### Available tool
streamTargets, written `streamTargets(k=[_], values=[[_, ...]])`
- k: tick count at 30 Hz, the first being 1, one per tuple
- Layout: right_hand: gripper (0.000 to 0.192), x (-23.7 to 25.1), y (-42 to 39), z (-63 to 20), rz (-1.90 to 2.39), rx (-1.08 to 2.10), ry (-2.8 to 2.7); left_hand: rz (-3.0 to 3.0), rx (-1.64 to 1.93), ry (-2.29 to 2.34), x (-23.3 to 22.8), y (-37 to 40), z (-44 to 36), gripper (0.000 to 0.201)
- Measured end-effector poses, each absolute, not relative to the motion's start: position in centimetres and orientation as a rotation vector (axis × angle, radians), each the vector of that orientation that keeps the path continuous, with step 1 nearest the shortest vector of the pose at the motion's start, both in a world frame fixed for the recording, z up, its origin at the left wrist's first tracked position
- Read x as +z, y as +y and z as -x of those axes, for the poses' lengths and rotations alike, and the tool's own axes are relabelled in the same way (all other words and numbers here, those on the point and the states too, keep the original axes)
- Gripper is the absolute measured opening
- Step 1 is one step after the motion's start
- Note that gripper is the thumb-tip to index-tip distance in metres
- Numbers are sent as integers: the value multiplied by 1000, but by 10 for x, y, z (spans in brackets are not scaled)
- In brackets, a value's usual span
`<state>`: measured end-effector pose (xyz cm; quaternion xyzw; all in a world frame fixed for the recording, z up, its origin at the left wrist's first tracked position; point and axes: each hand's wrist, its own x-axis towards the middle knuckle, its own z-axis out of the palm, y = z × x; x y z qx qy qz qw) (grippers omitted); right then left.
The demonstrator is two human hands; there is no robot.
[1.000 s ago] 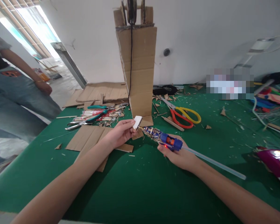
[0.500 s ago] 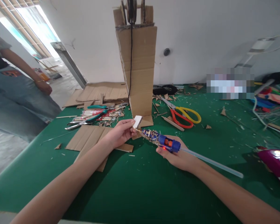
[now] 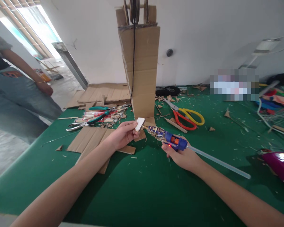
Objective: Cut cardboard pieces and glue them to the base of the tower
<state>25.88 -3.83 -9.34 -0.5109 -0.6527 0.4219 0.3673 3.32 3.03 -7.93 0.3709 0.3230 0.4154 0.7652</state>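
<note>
open: near tabletop (image 3: pixel 142 189) | blocked: cardboard tower (image 3: pixel 145 72) ahead, scissors (image 3: pixel 187 119) right

We count one glue gun (image 3: pixel 169 138), one glue stick (image 3: pixel 220 161), one white-faced piece (image 3: pixel 139 123), one cardboard tower (image 3: pixel 145 69), one pair of scissors (image 3: pixel 174 107).

Forearms (image 3: pixel 78 178) converge, left fingers (image 3: pixel 130 125) pinching, right fingers (image 3: pixel 168 150) curled.
</note>
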Motion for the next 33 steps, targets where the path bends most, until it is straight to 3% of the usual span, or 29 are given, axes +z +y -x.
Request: streamTargets(k=[14,29,33], values=[[36,-80,-36,-260,1394,952,-1624,-807,909,749,-85,33,-32,15],[24,-85,-38,-260,1183,1020,-1813,-818,923,730,-82,32,-33,16],[18,-87,-38,-262,1163,975,-1737,-985,1079,826,-80,33,-31,24]])
